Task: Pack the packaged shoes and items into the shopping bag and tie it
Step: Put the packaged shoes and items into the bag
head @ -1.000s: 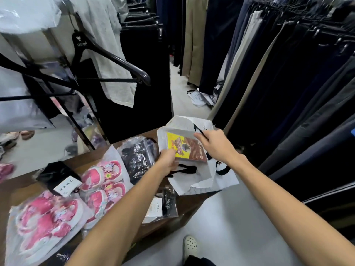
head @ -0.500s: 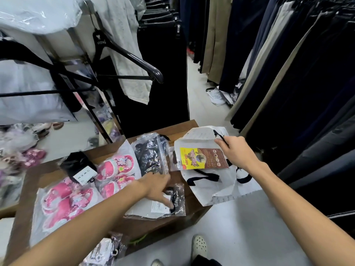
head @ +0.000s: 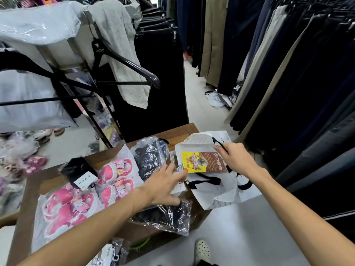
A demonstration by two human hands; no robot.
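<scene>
A white shopping bag (head: 215, 196) with black handles lies on the right end of the wooden table (head: 48, 181). A yellow and brown packet (head: 201, 162) sits at its mouth. My right hand (head: 237, 160) pinches the bag's upper rim and a black handle, next to the packet's right edge. My left hand (head: 163, 186) lies flat with spread fingers on a clear-wrapped dark item (head: 169, 215) at the table's front edge. Two packs of pink shoes (head: 117, 175) (head: 67, 208) lie to the left. Another clear pack of dark goods (head: 149, 156) lies behind my left hand.
A black bundle with an OWEN label (head: 81, 174) rests by the pink shoes. Another wrapped item (head: 111, 254) hangs below the table front. A rack with a black hanger (head: 124, 62) stands behind the table. Dark trousers (head: 307, 93) hang along the right of the aisle.
My left hand let go of the yellow packet and dropped down-left onto the dark wrapped item. The packet now rests at the bag's mouth, and my right hand stays at the rim.
</scene>
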